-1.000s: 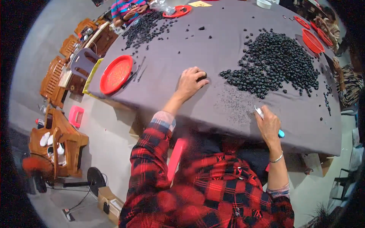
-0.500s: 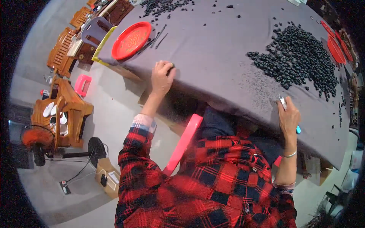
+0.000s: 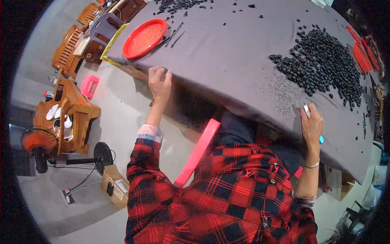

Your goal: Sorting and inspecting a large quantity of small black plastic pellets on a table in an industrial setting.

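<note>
My right hand (image 3: 312,125) is closed around a slim tool (image 3: 306,110) with a pale tip and a light-blue end; its exact kind is hidden by the fingers. It rests at the table's near edge, just below a large heap of black, bead-like pieces (image 3: 325,65). Grey crumbs (image 3: 278,91) lie scattered between that heap and the hand. My left hand (image 3: 160,81) is over the near table edge, left of my body, its fingers curled and the thumb close to them. A small dark spot shows between thumb and fingers, too small to name.
A red round tray (image 3: 145,38) sits at the table's left corner, beside thin dark sticks (image 3: 176,35). More black pieces (image 3: 178,5) lie at the far side. Red dishes (image 3: 360,56) stand at the right. A pink stool (image 3: 199,152), a fan (image 3: 39,144) and wooden furniture (image 3: 75,118) are nearby.
My left hand has moved left, toward the table's left corner. My right hand keeps its hold on the slim tool by the crumbs. The whole view has shifted slightly.
</note>
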Demonstrator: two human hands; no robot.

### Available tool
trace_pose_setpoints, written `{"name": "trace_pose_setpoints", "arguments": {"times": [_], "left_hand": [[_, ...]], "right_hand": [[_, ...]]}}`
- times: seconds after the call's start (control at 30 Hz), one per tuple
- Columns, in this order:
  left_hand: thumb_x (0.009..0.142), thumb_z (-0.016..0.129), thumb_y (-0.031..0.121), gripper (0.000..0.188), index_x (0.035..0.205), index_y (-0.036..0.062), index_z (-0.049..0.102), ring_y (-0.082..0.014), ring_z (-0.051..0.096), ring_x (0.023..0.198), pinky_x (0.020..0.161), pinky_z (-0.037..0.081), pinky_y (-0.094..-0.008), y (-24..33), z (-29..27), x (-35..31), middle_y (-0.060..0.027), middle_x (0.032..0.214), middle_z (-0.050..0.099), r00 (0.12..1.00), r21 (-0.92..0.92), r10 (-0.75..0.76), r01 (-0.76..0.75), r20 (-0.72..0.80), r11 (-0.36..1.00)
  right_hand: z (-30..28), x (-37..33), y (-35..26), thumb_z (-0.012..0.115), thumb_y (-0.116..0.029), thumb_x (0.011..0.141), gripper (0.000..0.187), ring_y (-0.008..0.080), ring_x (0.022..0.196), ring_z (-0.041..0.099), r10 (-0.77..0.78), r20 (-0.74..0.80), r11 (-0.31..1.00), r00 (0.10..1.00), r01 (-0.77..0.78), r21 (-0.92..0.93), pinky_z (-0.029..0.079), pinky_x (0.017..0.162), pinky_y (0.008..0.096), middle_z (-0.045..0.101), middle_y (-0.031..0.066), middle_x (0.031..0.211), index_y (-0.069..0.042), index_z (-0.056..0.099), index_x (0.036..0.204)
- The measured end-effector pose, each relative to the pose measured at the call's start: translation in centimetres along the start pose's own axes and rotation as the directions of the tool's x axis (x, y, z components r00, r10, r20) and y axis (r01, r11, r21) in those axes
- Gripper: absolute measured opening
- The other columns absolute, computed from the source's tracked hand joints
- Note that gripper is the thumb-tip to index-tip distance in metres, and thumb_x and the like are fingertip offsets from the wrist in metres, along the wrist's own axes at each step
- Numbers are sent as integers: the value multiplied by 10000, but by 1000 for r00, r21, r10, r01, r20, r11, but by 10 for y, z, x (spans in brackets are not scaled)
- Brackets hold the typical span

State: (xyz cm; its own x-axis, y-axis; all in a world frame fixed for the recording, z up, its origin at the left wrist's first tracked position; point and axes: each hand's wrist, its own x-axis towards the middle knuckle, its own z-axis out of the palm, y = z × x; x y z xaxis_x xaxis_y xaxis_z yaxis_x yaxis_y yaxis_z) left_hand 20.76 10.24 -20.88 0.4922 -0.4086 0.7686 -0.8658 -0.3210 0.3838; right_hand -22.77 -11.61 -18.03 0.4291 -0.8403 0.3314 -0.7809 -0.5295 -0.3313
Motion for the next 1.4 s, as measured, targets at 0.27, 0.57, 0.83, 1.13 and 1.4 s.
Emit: {"name": "trace_pose_setpoints", "arguments": {"times": [0.27, 0.57, 0.83, 1.13, 1.4], "left_hand": [[770, 684, 68, 158, 843, -14, 570, -171, 559, 767, 697, 474, -280, 57, 32, 28, -84, 887, 559, 998, -195, 25, -13, 57, 981], [772, 674, 73, 117, 837, 12, 598, -151, 535, 722, 678, 461, -266, 164, 91, 47, -59, 783, 546, 966, -421, 138, -36, 216, 906], [719, 603, -1, 285, 1002, 21, 578, -262, 585, 855, 746, 478, -343, 233, 175, 45, -116, 909, 570, 792, -517, 320, -6, 520, 856], [697, 629, 7, 347, 1038, 18, 569, -312, 587, 880, 793, 466, -359, 217, 198, 38, -139, 930, 585, 806, -426, 407, -217, 430, 878], [837, 571, 20, 253, 1089, 28, 553, -160, 601, 781, 685, 495, -285, 245, 125, 13, -83, 914, 614, 629, -637, 161, 674, 760, 373]], "right_hand": [[-4, 2, 9, 612, -258, 831, 242, 417, 677, 563, 18, -2, 997, 1000, -17, 71, 409, 543, 458, 578, 198, 703, -54, 483, 813], [-7, 1, -1, 653, -214, 780, 218, 413, 678, 575, 23, 30, 995, 999, -26, 101, 433, 550, 479, 587, 187, 681, -61, 509, 835], [-7, 0, 7, 653, -215, 786, 221, 395, 685, 581, -13, -19, 989, 1000, 16, 149, 436, 554, 473, 590, 172, 713, -61, 496, 807], [-12, 2, 2, 654, -225, 788, 251, 389, 677, 580, -10, 4, 990, 1000, 9, 138, 438, 551, 470, 588, 158, 703, -54, 471, 799], [-18, 2, 5, 648, -208, 790, 240, 385, 670, 565, -10, 45, 987, 999, 3, 161, 433, 562, 446, 577, 161, 694, -41, 474, 780]]}}
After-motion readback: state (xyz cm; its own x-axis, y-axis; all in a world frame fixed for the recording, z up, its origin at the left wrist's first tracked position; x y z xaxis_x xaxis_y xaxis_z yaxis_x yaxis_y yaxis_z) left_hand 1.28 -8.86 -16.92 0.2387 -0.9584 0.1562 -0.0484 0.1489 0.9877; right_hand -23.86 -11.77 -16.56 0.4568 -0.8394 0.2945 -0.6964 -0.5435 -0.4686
